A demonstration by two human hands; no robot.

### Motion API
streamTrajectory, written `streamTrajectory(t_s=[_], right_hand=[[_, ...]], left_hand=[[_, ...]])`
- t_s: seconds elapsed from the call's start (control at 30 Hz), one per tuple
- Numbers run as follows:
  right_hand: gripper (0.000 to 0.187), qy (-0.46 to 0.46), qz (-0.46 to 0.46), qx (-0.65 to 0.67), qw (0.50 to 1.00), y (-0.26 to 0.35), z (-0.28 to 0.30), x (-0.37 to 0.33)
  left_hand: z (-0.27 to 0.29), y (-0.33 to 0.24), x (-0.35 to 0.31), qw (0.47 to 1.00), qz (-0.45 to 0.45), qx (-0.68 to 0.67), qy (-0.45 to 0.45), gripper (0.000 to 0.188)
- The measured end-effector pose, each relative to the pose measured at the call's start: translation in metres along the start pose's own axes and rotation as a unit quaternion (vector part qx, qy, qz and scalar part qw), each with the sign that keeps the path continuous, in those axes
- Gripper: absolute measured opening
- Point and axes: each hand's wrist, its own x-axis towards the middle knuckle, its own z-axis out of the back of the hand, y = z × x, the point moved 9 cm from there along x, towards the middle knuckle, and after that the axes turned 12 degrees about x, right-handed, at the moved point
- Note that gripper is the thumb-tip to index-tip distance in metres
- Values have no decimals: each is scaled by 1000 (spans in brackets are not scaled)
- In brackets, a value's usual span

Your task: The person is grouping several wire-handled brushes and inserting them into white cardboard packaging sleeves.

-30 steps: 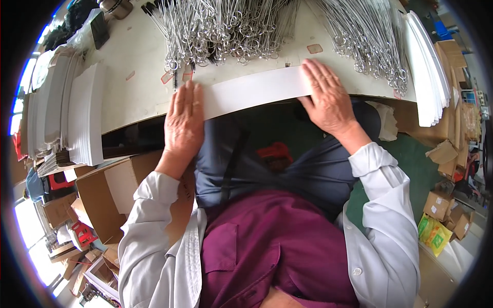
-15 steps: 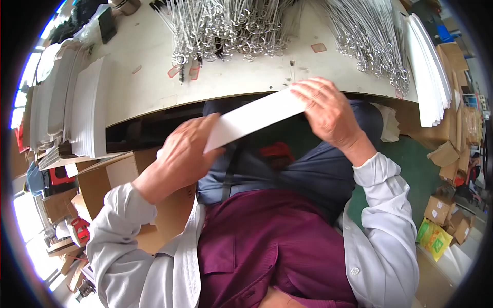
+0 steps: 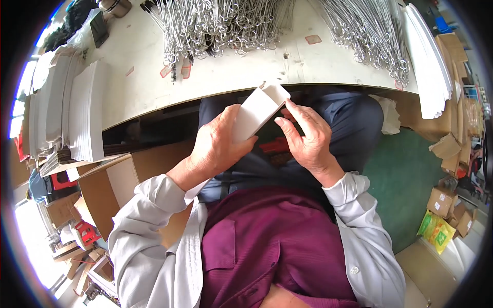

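A long narrow white cardboard box [image 3: 255, 114] is tilted up over my lap, its far end unfolded with flaps standing out. My left hand [image 3: 218, 138] is closed around the near part of it, fingers over the side and thumb along the lower edge. Beside the open end is my right hand [image 3: 308, 136], its thumb and fingers apart. The right index fingertip touches or nearly touches the edge of an end flap. Whether anything lies inside the box cannot be seen.
Thin metal wire brushes [image 3: 221, 25] with ring ends lie heaped on the table [image 3: 133, 92], with another bundle [image 3: 364, 41] at right. Flat white cartons [image 3: 87, 113] stand stacked at left, more white cartons [image 3: 423, 61] at right. A brown cardboard box [image 3: 110, 190] sits below left.
The box has turned from lying flat across both hands to pointing away, and its far end now gapes. My right hand has let go and moved lower; my left has shifted right.
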Motion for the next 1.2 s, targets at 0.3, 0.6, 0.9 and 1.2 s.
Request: streamTrajectory(t_s=[0.3, 0.6, 0.9, 1.2], right_hand=[[34, 36, -12, 5, 999, -1, -9, 1], [17, 84, -369, 265, 887, -37, -38, -31], [17, 127, -297, 210, 923, -31, -46, -35], [16, 96, -273, 178, 941, -31, -47, -48]], left_hand=[[-12, 9, -11, 1000, -2, -11, -19, 72], [-31, 7, -17, 999, 7, -29, 24, 74], [-38, -2, -8, 999, -12, -49, -3, 76], [-46, -6, -11, 998, -59, -14, -9, 74]])
